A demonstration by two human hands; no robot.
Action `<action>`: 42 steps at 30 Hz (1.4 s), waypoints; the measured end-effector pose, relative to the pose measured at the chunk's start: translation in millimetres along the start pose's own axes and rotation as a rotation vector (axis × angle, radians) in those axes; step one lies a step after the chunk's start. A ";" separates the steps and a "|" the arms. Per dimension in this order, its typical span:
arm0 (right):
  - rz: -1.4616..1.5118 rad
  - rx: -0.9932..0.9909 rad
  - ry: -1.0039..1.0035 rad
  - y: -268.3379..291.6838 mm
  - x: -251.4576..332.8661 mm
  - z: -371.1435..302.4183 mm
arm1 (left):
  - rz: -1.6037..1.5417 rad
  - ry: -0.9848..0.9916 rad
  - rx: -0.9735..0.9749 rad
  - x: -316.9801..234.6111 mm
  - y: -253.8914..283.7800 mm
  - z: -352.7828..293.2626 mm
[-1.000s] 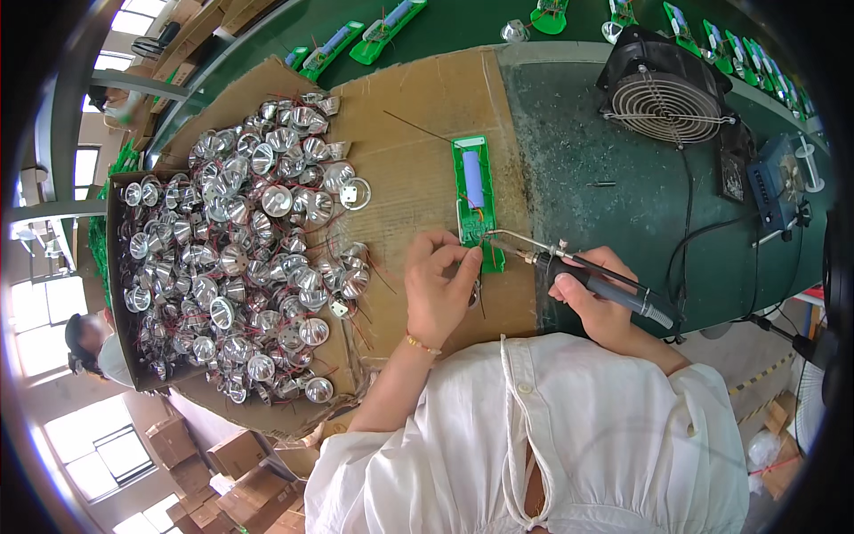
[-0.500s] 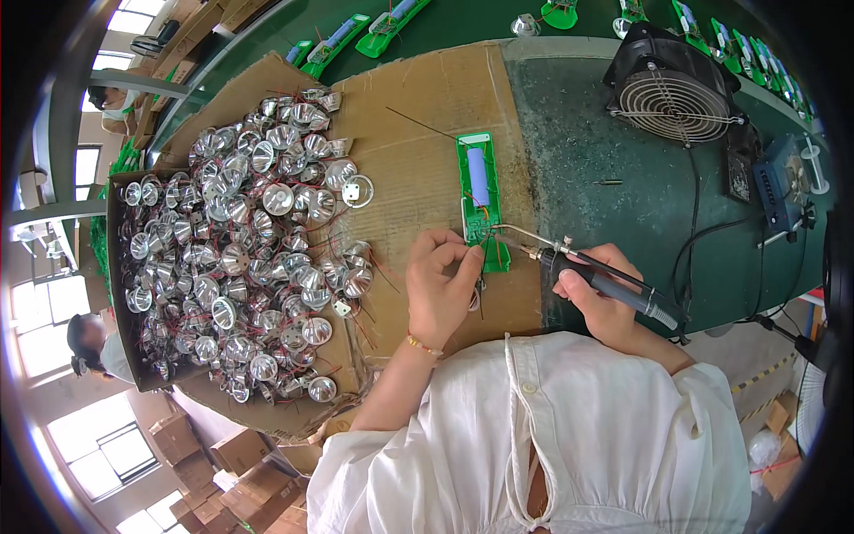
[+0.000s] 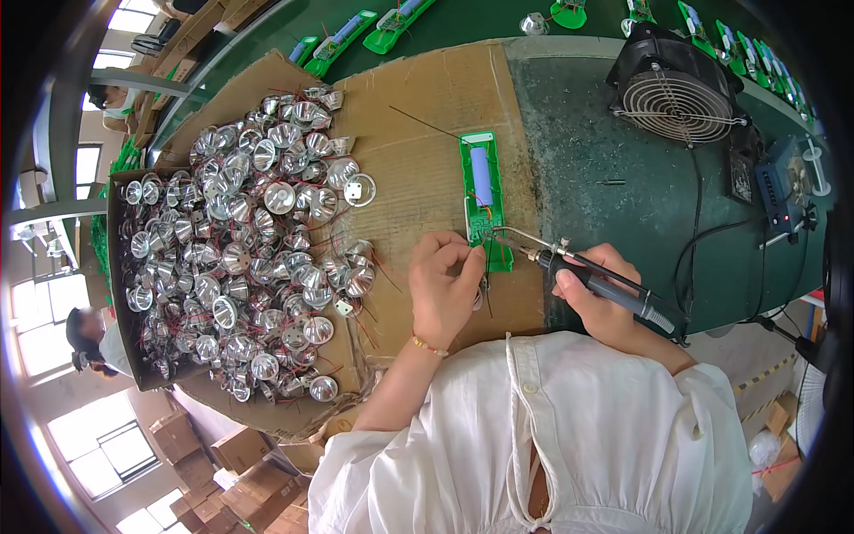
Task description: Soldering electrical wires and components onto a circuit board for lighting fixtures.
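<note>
Wire-grilled black fan (image 3: 674,93), brown cartons (image 3: 242,451) stacked lower left, bright windows (image 3: 78,432), striped floor tape (image 3: 767,374)

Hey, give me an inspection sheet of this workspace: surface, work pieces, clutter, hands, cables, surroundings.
Surface: cardboard, dark-stained along its right edge, on a green table with pale specks.
Work pieces: green casing with a purple cell, on the cardboard; soldering iron; heaped reflectors at left, many in a box.
Clutter: small dark pin loose on the table.
Left hand: thumb and fingers near the casing's lower part; grip unclear.
Right hand: closed around the iron, tip by the casing; contact unclear.
Cables: black cable below the fan; thin red wires among the reflectors.
Surroundings: blue unit at right; cartons lower left.
</note>
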State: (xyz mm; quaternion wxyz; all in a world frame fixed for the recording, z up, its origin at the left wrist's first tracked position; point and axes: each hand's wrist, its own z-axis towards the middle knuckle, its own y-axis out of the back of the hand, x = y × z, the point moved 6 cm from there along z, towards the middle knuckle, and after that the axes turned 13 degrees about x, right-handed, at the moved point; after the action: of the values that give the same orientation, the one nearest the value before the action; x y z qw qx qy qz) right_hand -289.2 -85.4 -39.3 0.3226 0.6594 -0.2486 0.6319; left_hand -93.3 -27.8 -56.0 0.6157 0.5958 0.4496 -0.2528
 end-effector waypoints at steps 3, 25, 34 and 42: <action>0.026 -0.039 0.001 -0.3 -3.3 -2.9 | 0.009 -0.019 -0.006 -2.5 0.5 1.5; 0.087 -0.351 0.109 57.2 -14.5 -9.1 | -0.075 0.154 0.104 -4.1 14.5 6.0; 0.234 -0.390 0.000 67.3 -35.7 -0.4 | 0.308 -0.007 0.288 -55.1 13.6 151.3; 0.248 -0.379 -0.052 62.5 -39.6 5.6 | 0.226 0.063 0.164 -56.8 3.2 315.2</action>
State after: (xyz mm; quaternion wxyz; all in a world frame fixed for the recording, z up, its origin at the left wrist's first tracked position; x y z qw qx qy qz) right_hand -334.5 -134.5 -71.6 0.3539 0.5674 -0.4503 0.5917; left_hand -37.6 -342.9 -41.8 0.5752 0.6984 0.3765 -0.1988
